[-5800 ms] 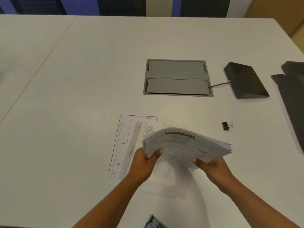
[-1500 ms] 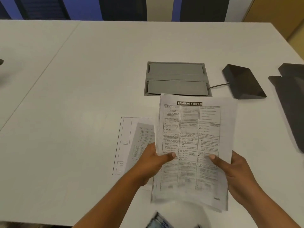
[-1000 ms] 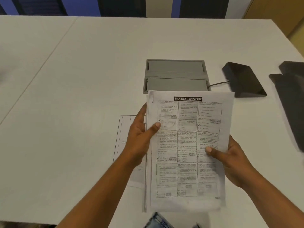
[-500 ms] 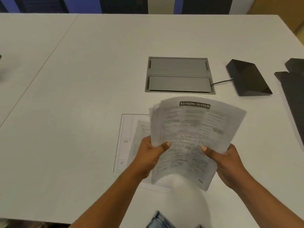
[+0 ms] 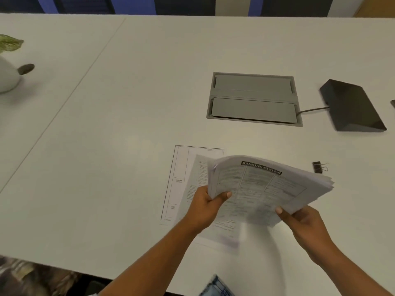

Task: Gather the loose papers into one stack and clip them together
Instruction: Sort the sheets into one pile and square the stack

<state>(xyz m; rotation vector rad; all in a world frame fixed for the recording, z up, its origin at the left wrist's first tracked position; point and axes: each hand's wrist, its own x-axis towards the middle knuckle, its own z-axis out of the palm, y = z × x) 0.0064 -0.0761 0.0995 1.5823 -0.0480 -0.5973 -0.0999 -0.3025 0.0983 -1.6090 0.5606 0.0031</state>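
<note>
Stack of papers point(image 5: 267, 189): you hold it up off the white table point(image 5: 128, 103), tipped nearly flat, with the dark title bar on top.
Left hand point(image 5: 205, 208): closed on the stack's left edge, thumb on top, fingers hidden under it.
Right hand point(image 5: 303, 221): closed on the stack's near right corner, thumb on top, the other fingers below.
Loose sheets point(image 5: 183, 189): two or so lie flat on the table, partly under the stack and your left hand.
Binder clip point(image 5: 318, 167): small and black, on the table just past the stack's right corner, not touching it.
Gray cable box point(image 5: 253, 99): set into the table, farther away.
Black wedge point(image 5: 352, 105): to the right of the box, with a cord between them.
Open room: lots of bare table on your left; the near table edge is close to your arms.
White pot point(image 5: 7, 75): far left, with a leaf above it.
</note>
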